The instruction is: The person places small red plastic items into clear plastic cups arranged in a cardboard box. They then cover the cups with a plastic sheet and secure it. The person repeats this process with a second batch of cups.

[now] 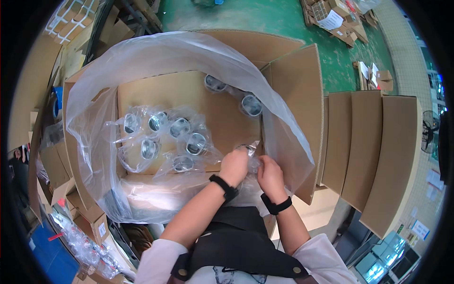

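Note:
My left hand (234, 166) and my right hand (271, 177) are close together over the near right part of a large cardboard box (293, 90). Between them is a small clear plastic bag (254, 163), and the fingers of both hands are closed on it. A shiny metal ring-shaped part (245, 147) shows at the top of my left hand, mostly covered by the fingers. Several similar metal cylinders in clear bags, such as this bagged cylinder (196, 143), lie on the cardboard inside the box. Another cylinder (251, 105) rests by the right wall.
A large translucent plastic liner (168, 45) drapes over the box rim. Cardboard panels (364, 146) stand in a row at the right. Bagged parts (87, 241) lie at lower left, beside an open carton (90, 215). A loaded pallet (338, 21) sits on the green floor.

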{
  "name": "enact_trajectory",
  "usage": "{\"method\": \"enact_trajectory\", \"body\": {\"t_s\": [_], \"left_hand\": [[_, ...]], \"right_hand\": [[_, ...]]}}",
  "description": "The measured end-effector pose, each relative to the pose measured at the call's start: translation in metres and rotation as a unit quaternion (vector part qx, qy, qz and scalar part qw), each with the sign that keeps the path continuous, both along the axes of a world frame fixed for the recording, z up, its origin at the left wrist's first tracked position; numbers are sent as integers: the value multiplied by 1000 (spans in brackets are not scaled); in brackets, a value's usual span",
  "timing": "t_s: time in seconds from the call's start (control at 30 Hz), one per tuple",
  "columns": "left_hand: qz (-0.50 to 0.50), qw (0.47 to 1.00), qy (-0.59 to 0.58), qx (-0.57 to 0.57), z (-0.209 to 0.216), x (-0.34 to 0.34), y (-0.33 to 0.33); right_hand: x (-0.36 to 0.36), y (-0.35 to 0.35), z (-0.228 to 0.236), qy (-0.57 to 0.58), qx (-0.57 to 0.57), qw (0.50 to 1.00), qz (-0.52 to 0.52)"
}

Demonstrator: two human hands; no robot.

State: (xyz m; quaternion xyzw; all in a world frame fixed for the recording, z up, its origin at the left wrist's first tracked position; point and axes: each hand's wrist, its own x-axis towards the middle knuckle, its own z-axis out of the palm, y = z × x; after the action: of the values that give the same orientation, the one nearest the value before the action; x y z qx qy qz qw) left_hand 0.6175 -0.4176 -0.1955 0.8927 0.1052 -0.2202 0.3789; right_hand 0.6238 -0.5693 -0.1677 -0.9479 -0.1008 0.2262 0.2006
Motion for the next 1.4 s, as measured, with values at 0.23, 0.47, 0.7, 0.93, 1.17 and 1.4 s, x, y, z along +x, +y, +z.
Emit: {"method": "enact_trajectory", "body": {"t_s": [0.23,0.47,0.7,0.93,1.17,1.4], "left_hand": [[-3,998,-62,-25,54,-25,29],[-174,981,-81,19,30,-49,16],[-221,955,-117,162,28,-63,40],[-279,955,-65,76,76,-72,58],[-192,977,-87,-22,127,-6,100],[-45,997,-67,-5,78,24,126]], "right_hand": [[12,21,-11,10,-33,991,132],[21,22,5,-3,104,992,-71],[26,32,27,-128,3,991,-29],[39,40,34,16,-25,996,81],[160,80,-52,-173,-30,984,-8],[168,100,-85,-148,-127,971,135]]}}
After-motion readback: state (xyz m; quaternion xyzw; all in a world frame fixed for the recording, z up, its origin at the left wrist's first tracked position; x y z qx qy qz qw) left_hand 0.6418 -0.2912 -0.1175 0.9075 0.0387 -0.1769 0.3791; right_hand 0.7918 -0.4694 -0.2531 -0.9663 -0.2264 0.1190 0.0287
